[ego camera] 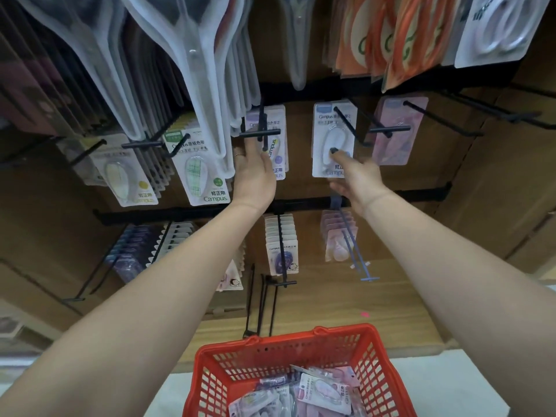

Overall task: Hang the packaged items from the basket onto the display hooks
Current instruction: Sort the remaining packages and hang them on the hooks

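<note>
Reaching up at mid-frame, the right hand (356, 179) is pinching a white-blue packet (333, 139) on its hook (349, 125), grip closed round the lower edge; the left hand (254, 173) is lying flat-fingered against a purple packet (275, 142); the red basket (298, 371) is sitting at bottom centre with more packets (323, 394) inside.

One basket (282, 356), two hands (pkgs too many to count).
</note>
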`<state>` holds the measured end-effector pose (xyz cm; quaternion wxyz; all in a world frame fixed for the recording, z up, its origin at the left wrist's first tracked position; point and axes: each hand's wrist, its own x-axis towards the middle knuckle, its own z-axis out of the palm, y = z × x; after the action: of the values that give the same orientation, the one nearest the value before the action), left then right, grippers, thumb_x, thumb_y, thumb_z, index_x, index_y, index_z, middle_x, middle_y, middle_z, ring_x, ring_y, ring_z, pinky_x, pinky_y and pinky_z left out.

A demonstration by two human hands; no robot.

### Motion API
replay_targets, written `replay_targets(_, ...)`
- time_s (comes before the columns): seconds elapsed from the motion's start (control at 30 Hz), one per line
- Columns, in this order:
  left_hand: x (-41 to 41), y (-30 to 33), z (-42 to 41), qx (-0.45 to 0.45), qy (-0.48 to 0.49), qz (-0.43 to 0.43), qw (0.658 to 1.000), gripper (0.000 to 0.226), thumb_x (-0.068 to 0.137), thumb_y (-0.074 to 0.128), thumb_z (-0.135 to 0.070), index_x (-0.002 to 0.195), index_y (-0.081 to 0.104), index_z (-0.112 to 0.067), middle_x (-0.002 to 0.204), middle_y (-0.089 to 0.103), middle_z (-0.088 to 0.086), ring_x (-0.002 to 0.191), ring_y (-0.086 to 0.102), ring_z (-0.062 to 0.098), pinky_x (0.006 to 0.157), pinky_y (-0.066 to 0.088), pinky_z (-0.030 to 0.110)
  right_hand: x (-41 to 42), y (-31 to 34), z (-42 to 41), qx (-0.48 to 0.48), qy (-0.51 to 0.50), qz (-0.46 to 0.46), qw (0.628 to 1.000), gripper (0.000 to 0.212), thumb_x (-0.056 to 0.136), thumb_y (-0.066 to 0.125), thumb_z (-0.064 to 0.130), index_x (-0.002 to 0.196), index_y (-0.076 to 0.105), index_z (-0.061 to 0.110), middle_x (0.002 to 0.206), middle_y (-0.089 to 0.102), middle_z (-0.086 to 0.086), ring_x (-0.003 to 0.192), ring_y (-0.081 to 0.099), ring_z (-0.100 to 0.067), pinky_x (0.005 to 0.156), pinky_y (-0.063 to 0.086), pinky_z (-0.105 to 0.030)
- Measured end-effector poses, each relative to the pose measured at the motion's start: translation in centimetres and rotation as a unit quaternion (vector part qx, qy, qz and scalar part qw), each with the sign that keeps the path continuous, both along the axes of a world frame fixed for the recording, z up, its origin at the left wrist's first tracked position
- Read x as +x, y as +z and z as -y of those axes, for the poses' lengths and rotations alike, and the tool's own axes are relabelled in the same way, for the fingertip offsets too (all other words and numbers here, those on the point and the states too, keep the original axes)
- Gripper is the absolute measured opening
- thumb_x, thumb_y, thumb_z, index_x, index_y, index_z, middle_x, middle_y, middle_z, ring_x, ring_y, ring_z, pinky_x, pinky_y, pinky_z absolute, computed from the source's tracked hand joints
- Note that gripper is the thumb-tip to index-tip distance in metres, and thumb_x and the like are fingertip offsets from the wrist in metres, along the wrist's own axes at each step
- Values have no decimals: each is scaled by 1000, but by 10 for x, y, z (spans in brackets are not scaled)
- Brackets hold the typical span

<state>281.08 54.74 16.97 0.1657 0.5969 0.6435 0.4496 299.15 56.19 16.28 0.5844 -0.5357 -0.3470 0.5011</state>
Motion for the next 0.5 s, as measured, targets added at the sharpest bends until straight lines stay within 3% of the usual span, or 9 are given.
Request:
replay_targets(0.1, -3, 1, -10, -8, -7, -26, 1000, 47, 113, 32, -15, 160, 30, -11, 150, 41, 22, 137, 42, 31, 103, 26, 23, 0, -2, -1, -43, 4, -24, 999, 71, 90, 79, 39, 145, 42, 14, 125, 60, -6, 103, 69, -21, 81, 62, -28)
replay_targets(0.2, -4, 4, 1, -16, -1, -22, 1000, 51, 113, 34, -17, 163, 21, -15, 136, 46, 19, 119, 50, 30, 101, 38, 34, -2, -8, 17, -63, -19, 52, 997, 82, 89, 78, 41, 153, 33, 16, 127, 57, -6, 95, 67, -17, 91, 61, -34)
replay_targets(0.27, -4, -2, 21, -9, -14, -16, 1000, 53, 111, 36, -10, 161, 22, -20, 130, 43, 14, 107, 46, 20, 95, 40, 29, -5, -17, 44, -44, -40, 114, 992, 70, 90, 76, 38, 147, 39, 19, 123, 64, -6, 91, 69, -15, 90, 61, -34)
replay_targets(0.33, -7, -17, 44, -6, -25, -20, 999, 56, 108, 39, -6, 160, 25, -23, 145, 37, 18, 116, 45, 20, 98, 34, 22, -7, -29, 82, -8, -52, 123, 991, 50, 93, 72, 26, 137, 47, 21, 111, 67, -2, 86, 69, -8, 79, 60, -24)
replay_targets(0.4, -11, -44, 75, 12, -47, -57, 997, 55, 107, 43, -6, 159, 28, -18, 146, 34, 19, 119, 49, 26, 102, 30, 19, -9, -47, 123, 24, -66, 99, 993, 35, 96, 64, 9, 127, 51, 19, 102, 66, 2, 71, 65, -2, 62, 55, -18)
replay_targets(0.43, -13, -60, 93, 17, -66, -81, 994, 53, 107, 44, -7, 157, 30, -17, 142, 36, 17, 116, 52, 27, 105, 36, 26, -10, -60, 142, 40, -75, 84, 993, 32, 96, 61, 3, 123, 52, 18, 101, 65, 0, 68, 63, -4, 58, 52, -18)
replay_targets(0.5, -17, -95, 131, 11, -114, -119, 986, 46, 107, 45, -10, 151, 35, -18, 131, 39, 9, 103, 54, 25, 101, 46, 43, -14, -95, 171, 57, -90, 77, 991, 28, 94, 60, -3, 116, 54, 15, 99, 64, -5, 73, 63, -14, 64, 52, -25)
